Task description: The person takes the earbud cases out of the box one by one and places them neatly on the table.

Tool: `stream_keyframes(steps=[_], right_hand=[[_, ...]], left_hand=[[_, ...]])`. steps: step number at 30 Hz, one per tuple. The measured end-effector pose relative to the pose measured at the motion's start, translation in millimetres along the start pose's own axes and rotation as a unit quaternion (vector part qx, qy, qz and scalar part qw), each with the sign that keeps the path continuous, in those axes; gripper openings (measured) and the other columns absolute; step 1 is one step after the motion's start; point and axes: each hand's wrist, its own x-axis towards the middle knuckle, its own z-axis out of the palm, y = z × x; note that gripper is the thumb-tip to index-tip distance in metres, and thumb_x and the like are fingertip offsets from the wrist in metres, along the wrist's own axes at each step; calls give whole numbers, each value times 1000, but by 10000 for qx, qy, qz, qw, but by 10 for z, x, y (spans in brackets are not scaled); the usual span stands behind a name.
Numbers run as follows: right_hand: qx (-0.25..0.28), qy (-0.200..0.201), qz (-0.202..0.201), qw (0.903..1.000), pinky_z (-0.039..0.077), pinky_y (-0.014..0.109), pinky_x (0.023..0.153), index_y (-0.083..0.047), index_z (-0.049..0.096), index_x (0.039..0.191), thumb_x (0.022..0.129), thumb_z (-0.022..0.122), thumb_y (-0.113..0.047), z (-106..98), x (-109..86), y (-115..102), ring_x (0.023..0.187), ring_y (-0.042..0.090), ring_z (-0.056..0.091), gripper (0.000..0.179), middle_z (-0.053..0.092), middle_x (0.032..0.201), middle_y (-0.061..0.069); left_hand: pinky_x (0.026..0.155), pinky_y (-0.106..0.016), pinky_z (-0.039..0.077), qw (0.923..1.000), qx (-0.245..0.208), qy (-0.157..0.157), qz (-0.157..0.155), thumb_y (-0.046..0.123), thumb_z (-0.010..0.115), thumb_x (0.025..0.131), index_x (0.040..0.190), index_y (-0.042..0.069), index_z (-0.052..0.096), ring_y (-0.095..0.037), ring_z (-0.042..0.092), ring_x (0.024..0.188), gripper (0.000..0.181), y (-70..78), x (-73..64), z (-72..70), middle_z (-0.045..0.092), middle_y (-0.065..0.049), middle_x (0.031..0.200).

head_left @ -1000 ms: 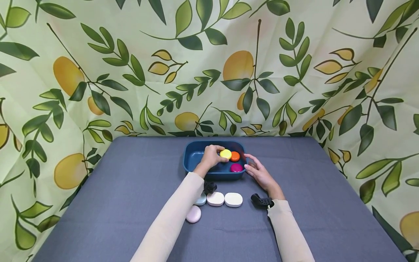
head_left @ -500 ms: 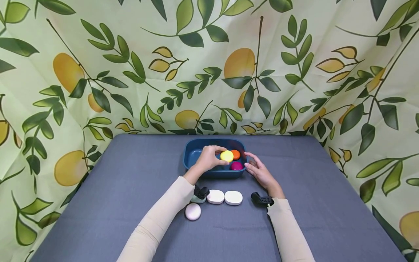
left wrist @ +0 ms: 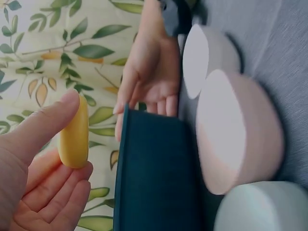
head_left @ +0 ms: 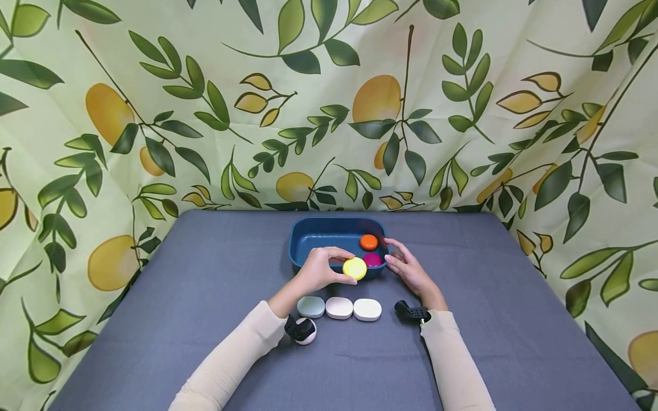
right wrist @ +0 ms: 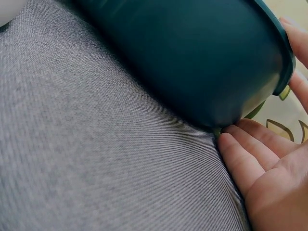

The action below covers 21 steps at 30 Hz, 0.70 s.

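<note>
My left hand (head_left: pixel 320 270) pinches a yellow round soap bar (head_left: pixel 354 269) between thumb and fingers, over the near rim of the blue tub (head_left: pixel 308 260). In the left wrist view the yellow soap (left wrist: pixel 74 137) stands on edge, apart from the tub wall (left wrist: pixel 154 168). Inside the tub, toward its right end, lie an orange round soap (head_left: pixel 368 242) and a magenta one (head_left: pixel 372 260). My right hand (head_left: pixel 412 274) rests against the tub's right end. In the right wrist view its fingers (right wrist: pixel 245 161) touch the tub low down, fairly straight, and others are at the rim.
In front of the tub three oval soaps stand in a row: pale blue-grey (head_left: pixel 311 307), pale pink (head_left: pixel 338 307) and white (head_left: pixel 367 309). A pale round soap (head_left: pixel 307 332) lies nearer, partly behind the left wrist camera (head_left: pixel 299 328). Leaf-patterned cloth (head_left: pixel 329 142) rises behind the table.
My left hand has lifted the yellow soap from beside the orange one and drawn it back toward me, over the near rim. The right hand has stayed at the tub's right end.
</note>
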Motion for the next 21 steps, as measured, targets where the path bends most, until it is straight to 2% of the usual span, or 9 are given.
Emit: stream_keyframes(steps=[2,8,15,21], right_hand=[[10,-3,-1,10000,44,4,89,-8,21,150,101,48,-14,1,-1,-2,146,38,21,56,14,160,24],[-10,-59,-13,10000,43,3,89,-7,20,150,101,48,-15,6,0,-9,148,39,17,57,11,161,22],[91,-15,-17,10000,44,4,88,-6,20,149,100,49,-13,6,2,-14,146,38,19,57,13,160,24],[74,-33,1,10000,44,3,89,-7,20,150,101,48,-13,8,-2,-7,146,38,19,57,12,160,24]], left_hand=[[91,-43,57,10000,-62,-40,20,16,88,66,111,3,71,-27,70,100,50,2,-78,-5,72,-14,112],[88,-33,58,9998,36,-103,195,13,88,65,110,2,71,-24,71,98,49,-25,-311,-28,72,-13,110],[90,-31,58,9993,-20,-193,332,13,88,66,110,2,70,-24,71,99,48,-95,-559,-85,73,-12,110],[93,-27,56,9991,-84,-363,200,17,88,66,111,7,70,-20,70,100,49,-174,-735,-89,73,-8,110]])
